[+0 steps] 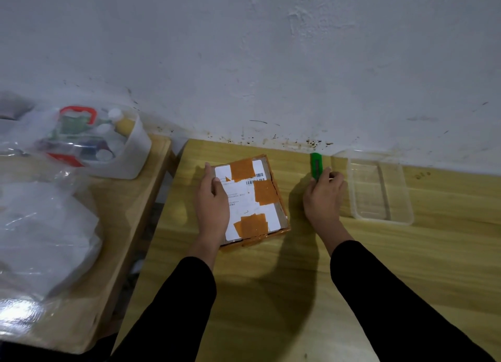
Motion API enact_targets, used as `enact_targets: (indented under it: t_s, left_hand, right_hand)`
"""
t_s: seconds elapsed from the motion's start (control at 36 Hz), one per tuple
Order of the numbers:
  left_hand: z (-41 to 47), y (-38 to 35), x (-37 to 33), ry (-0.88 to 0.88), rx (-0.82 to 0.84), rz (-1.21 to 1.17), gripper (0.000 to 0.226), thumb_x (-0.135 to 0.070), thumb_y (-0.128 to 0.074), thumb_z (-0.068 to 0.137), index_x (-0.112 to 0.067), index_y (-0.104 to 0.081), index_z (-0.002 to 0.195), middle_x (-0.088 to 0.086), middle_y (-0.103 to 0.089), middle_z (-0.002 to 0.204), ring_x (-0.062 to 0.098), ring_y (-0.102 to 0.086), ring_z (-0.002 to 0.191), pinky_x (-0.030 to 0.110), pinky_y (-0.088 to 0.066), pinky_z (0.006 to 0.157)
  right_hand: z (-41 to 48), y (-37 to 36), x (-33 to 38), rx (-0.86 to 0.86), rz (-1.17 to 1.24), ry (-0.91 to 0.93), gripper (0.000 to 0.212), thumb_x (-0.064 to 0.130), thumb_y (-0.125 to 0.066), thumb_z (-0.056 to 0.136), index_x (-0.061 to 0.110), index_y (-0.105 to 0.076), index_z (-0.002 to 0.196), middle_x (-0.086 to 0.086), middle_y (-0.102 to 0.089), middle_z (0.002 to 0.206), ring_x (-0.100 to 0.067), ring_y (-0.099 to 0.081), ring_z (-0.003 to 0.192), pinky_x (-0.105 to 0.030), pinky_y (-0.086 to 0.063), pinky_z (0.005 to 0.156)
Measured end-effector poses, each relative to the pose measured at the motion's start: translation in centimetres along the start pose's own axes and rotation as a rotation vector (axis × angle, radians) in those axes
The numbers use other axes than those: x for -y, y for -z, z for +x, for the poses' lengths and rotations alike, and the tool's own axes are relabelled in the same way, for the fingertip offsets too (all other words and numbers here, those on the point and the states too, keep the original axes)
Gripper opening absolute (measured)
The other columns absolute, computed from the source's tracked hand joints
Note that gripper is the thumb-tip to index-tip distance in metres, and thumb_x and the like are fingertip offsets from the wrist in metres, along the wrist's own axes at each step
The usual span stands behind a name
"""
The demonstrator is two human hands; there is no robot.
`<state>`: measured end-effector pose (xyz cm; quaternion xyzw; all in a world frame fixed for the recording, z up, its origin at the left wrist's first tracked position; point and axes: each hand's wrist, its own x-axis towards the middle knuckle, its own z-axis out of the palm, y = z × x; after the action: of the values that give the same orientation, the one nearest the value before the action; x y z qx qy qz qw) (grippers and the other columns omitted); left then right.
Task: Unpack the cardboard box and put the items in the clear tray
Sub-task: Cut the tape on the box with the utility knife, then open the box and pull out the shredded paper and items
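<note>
Cardboard box (260, 196), stiff, probably light: our left hand (212, 199) steadies its edge flat-fingered; right hand (324, 194) pinches green cutter (315, 165).

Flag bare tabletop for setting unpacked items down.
Bare: table strip nearer than the cardboard box and clear tray; also right of the tray. Crowded: box-tray gap, where the right hand grips the green utility knife; left side table under plastic bags.

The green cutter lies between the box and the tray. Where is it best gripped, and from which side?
Probably its near half, pinched across the narrow width, from the person's side: the green cutter is slim, its long axis toward the wall, and the right hand holds it there.
</note>
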<state>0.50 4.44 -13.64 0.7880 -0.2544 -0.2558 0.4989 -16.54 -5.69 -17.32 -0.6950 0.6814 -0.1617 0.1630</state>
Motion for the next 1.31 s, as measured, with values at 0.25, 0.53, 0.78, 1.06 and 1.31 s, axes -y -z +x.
enact_targets:
  t_s: [0.25,0.53,0.78,1.06,1.31]
  left_hand:
    - [-0.7,1.1,-0.4,0.085,0.075,-0.054,0.050,-0.018,-0.037,0.100,-0.037,-0.023,0.144,0.000,-0.060,0.091,0.006,-0.054,0.060,0.009,-0.039,0.037]
    - [-10.6,3.2,3.5,-0.099,0.074,-0.075,0.046,-0.027,-0.039,0.097,-0.040,-0.022,0.138,-0.018,-0.027,0.144,-0.005,-0.028,0.129,0.010,-0.042,0.094]
    - [-9.9,2.7,4.0,0.024,-0.225,-0.136,0.048,-0.027,-0.038,0.099,-0.014,-0.031,0.145,0.007,-0.045,0.141,0.015,-0.045,0.126,0.016,-0.043,0.091]
    - [-12.9,0.5,3.4,0.142,0.047,-0.211,0.042,-0.033,-0.035,0.100,-0.025,-0.042,0.140,0.001,-0.049,0.140,0.021,-0.048,0.126,0.042,-0.041,0.105]
    - [-13.1,0.9,2.9,0.151,0.117,-0.256,0.042,-0.035,-0.033,0.100,-0.027,-0.038,0.141,0.000,-0.045,0.144,0.019,-0.045,0.129,0.038,-0.040,0.106]
  right_hand:
    - [0.3,2.0,6.5,0.225,0.425,0.283,0.040,0.014,-0.037,0.096,0.009,-0.038,0.136,-0.012,-0.043,0.136,-0.024,-0.045,0.122,-0.032,-0.037,0.101]
    - [0.9,1.4,6.6,0.548,0.508,0.249,0.041,0.025,-0.031,0.100,0.015,-0.039,0.139,-0.007,-0.038,0.147,-0.024,-0.034,0.135,-0.030,-0.030,0.107]
    - [-8.4,4.6,-1.3,0.267,0.651,0.108,0.029,0.025,-0.056,0.091,0.012,-0.061,0.116,-0.002,-0.064,0.108,-0.015,-0.058,0.100,-0.022,-0.043,0.083]
    - [-15.4,6.7,-8.0,-0.009,0.581,0.279,0.021,0.026,-0.072,0.074,0.017,-0.061,0.090,0.002,-0.054,0.090,-0.010,-0.051,0.087,-0.009,-0.039,0.078]
    - [-14.1,7.7,-8.1,0.075,0.440,0.634,0.026,0.035,-0.068,0.073,0.018,-0.074,0.092,-0.002,-0.066,0.089,-0.010,-0.050,0.089,-0.029,-0.045,0.077]
